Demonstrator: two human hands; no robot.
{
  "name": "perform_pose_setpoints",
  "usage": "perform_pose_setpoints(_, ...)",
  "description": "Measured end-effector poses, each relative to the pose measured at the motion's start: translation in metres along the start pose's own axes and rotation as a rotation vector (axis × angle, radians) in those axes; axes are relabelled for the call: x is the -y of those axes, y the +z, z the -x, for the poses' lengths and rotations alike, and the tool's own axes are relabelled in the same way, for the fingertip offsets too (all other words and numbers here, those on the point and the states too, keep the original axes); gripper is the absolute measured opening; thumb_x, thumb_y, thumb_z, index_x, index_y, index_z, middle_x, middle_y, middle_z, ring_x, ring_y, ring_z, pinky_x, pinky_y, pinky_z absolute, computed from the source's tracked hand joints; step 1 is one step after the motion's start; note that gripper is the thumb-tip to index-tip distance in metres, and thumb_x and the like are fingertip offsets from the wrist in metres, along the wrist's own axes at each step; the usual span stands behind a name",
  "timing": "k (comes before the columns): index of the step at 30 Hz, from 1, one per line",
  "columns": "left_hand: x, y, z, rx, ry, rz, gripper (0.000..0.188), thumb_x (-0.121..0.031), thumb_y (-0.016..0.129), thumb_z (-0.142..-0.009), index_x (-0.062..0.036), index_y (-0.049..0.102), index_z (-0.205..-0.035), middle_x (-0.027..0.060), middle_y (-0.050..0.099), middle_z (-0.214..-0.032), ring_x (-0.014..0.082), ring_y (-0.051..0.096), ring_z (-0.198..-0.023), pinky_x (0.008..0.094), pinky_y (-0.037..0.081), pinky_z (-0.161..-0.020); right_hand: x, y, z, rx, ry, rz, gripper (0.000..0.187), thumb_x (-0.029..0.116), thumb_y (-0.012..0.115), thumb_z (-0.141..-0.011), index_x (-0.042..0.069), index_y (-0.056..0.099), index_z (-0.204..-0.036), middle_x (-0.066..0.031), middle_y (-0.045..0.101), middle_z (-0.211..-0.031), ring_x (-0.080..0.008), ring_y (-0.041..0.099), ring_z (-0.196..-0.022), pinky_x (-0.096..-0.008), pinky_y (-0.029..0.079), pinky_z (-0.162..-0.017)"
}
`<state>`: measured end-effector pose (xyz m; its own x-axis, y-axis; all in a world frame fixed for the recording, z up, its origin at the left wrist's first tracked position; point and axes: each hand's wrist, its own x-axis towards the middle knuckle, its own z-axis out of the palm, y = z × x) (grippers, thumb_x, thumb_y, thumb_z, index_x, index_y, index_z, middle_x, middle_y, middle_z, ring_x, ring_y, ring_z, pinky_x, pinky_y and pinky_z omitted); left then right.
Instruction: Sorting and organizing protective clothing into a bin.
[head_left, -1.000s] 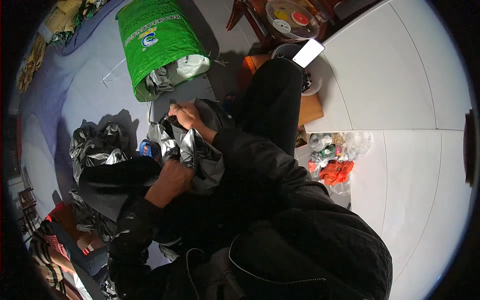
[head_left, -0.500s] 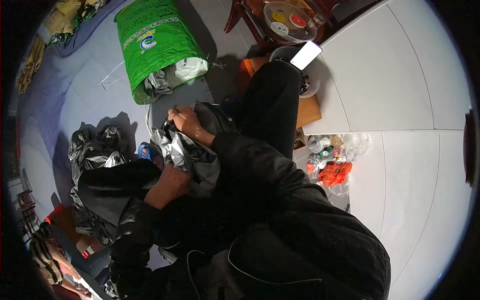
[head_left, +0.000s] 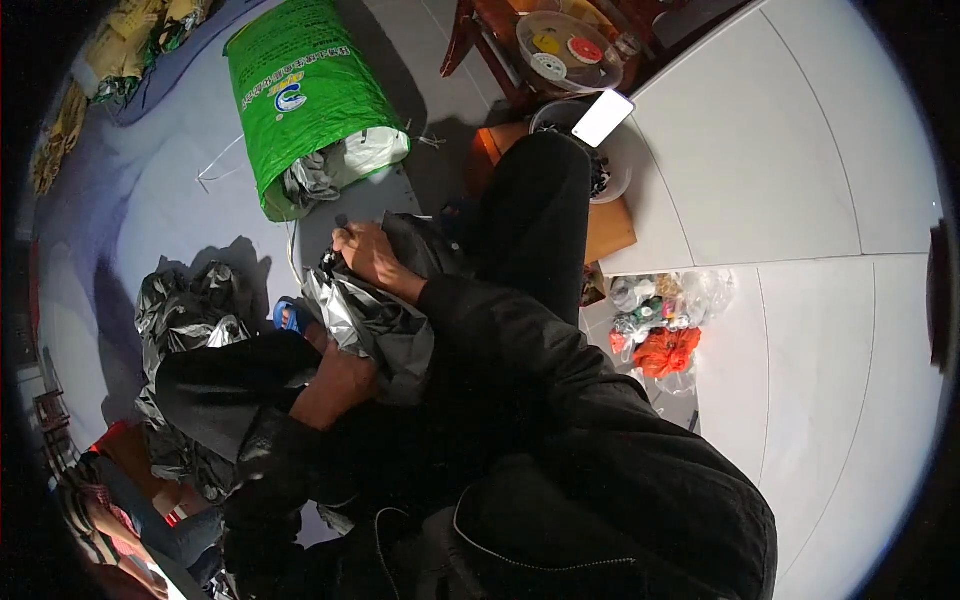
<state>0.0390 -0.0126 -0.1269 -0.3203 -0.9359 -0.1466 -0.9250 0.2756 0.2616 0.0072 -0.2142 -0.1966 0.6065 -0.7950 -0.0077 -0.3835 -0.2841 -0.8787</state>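
Observation:
A crumpled black plastic bag [head_left: 395,340] with a shiny silver-looking sheen lies across my lap between my hands. My right hand [head_left: 365,252] is closed in a pinch at its upper end, where a small dark bit pokes out past the fingers. Lower down, my left hand [head_left: 345,385] is closed against the bag's near side; its fingertips are partly hidden by the folds. Beyond my hands lies a green woven sack [head_left: 310,105], its mouth facing me, with grey and white plastic inside.
More black plastic bags [head_left: 190,310] are heaped left of my knee. At right are a white table [head_left: 760,150], a white phone [head_left: 603,118] above a tub [head_left: 618,175], and red and clear plastic bags [head_left: 668,350]. Another person [head_left: 125,520] sits at lower left.
The view has shifted slightly, moving the sack and table a little in the picture. Both hands keep their grip on the bag; a dark bit now shows above my right fingers.

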Motion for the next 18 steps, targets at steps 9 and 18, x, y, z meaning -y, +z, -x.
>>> perform_pose_setpoints(9,-0.007,-0.017,-0.009,0.123,-0.098,0.246,0.048,-0.024,0.071,-0.068,0.0004,0.066,-0.108,0.0248,0.060,-0.114,0.0447,0.054,-0.111,0.0576,0.041,-0.094,-0.009,0.002,0.000,0.031,-0.218,-0.024,0.025,0.024,0.051,-0.092,0.003,0.064,-0.087,-0.0201,0.065,-0.078,-0.0389,0.064,-0.078,-0.0487,0.048,-0.069)
perform_pose_setpoints(18,-0.006,-0.027,-0.013,0.061,-0.127,0.403,0.052,-0.024,0.073,-0.072,0.0028,0.063,-0.115,0.0235,0.058,-0.120,0.0457,0.050,-0.117,0.0551,0.038,-0.101,0.026,-0.033,0.004,0.200,-0.231,0.225,0.035,0.031,0.044,-0.098,0.002,0.063,-0.092,-0.0213,0.067,-0.081,-0.0384,0.065,-0.075,-0.0478,0.048,-0.068)
